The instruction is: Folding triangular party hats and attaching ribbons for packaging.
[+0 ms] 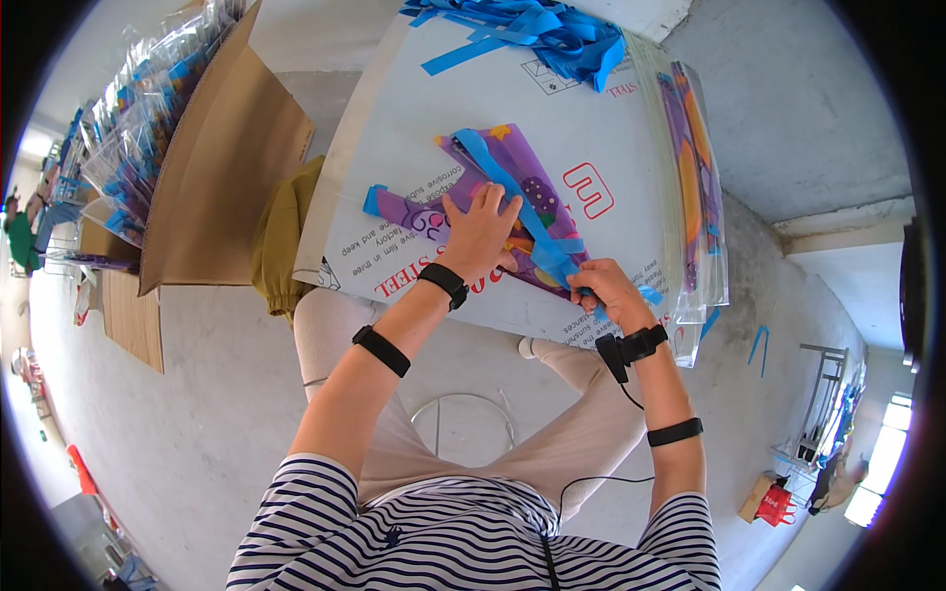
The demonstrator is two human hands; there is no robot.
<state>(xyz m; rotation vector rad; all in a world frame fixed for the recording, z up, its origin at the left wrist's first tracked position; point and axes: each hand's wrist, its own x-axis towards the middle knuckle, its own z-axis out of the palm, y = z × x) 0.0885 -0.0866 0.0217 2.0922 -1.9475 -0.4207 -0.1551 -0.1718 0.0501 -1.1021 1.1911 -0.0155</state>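
A white board (414, 128) serves as the worktop, with an open cardboard box (212, 167) at its left holding clear packets (148, 108). Far on the board lies a heap of blue ribbons (537, 30). Near the middle, the left hand (480, 233) presses flat, fingers spread, on a purple kite (493, 202); the right hand (603, 288) pinches its blue ribbon (527, 222)

The person wore a navy-and-white striped short-sleeved shirt (473, 542), pale beige trousers (552, 443), black bands on both forearms above two black wrist straps (443, 284), with a thin black cable (601, 480) just below the right strap.
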